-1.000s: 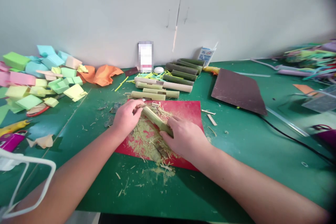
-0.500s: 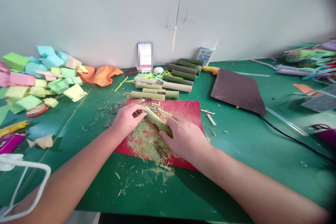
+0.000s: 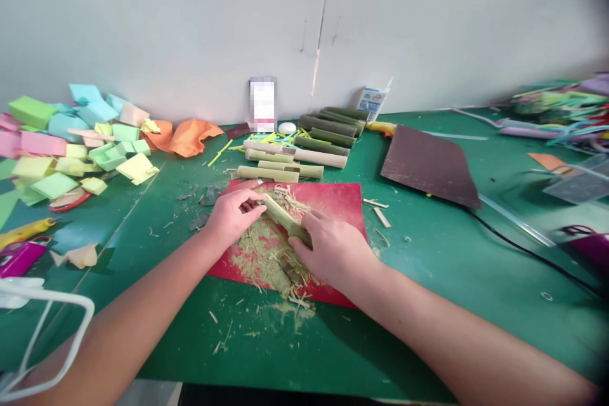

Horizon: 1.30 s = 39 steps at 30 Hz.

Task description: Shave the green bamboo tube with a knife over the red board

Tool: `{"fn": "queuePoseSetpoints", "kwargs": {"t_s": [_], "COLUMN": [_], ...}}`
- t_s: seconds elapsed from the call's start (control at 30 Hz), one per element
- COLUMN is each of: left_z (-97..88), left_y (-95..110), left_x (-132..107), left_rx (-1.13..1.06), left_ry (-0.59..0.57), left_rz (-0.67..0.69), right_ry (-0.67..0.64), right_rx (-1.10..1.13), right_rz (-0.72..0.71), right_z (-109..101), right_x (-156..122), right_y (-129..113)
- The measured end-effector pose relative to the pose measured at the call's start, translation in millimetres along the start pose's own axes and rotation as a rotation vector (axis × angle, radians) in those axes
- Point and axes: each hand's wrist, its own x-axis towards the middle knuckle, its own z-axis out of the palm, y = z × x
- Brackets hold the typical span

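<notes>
A short green bamboo stick (image 3: 284, 219) lies slanted over a red mat (image 3: 333, 200) on the green table. My right hand (image 3: 333, 247) is closed round its near end. My left hand (image 3: 233, 214) is closed at the stick's far end, fingers curled on something small that I cannot make out. Pale green shavings (image 3: 264, 254) are heaped on the mat under both hands.
More bamboo pieces (image 3: 295, 155), pale and dark green, lie behind the mat. A brown sheet (image 3: 431, 165) sits to the right with a black cable (image 3: 533, 254). Coloured paper scraps (image 3: 71, 146) cover the left. Scissors with yellow and pink handles (image 3: 21, 244) lie far left. A white frame (image 3: 52, 336) stands at the near left.
My left hand has slid a little toward me along the stick's far end. My right hand has stayed where it was.
</notes>
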Motion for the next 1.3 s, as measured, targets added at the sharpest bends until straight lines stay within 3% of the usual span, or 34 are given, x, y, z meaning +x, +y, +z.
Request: {"fn": "queuePoseSetpoints", "kwargs": {"t_s": [0.1,0.43,0.6,0.8,0.9,1.03,1.17,1.3], "left_z": [-0.6,-4.8,-5.8,-2.9,-1.7,0.0,2.4,3.2], "left_y": [0.6,6.6,2.8,-2.5,2.6,9.3,10.4,10.7], "left_x": [-0.2,9.3,8.6,4.7,4.1,3.0,2.3,0.5], "left_rx": [0.009,0.113,0.102,0.033,0.067,0.085,0.099,0.076], "left_ry": [0.007,-0.002,-0.027,-0.031,0.0,-0.052,-0.004,-0.073], "left_rz": [0.003,0.264,0.262,0.111,0.165,0.267,0.281,0.271], "right_ry": [-0.004,0.016,0.018,0.012,0.022,0.014,0.022,0.021], "right_rx": [-0.005,-0.016,-0.008,-0.011,0.0,0.007,-0.002,0.006], "right_rz": [-0.002,-0.004,-0.015,-0.013,-0.014,-0.014,-0.013,-0.019], "right_z": [-0.1,3.2,2.0,3.1,3.6,2.8,2.4,2.7], "right_x": [0.0,0.2,-0.3,-0.1,-0.2,-0.8,-0.9,-0.8], "right_y": [0.0,1.5,1.1,1.9,1.9,0.7,-0.7,-1.5]}}
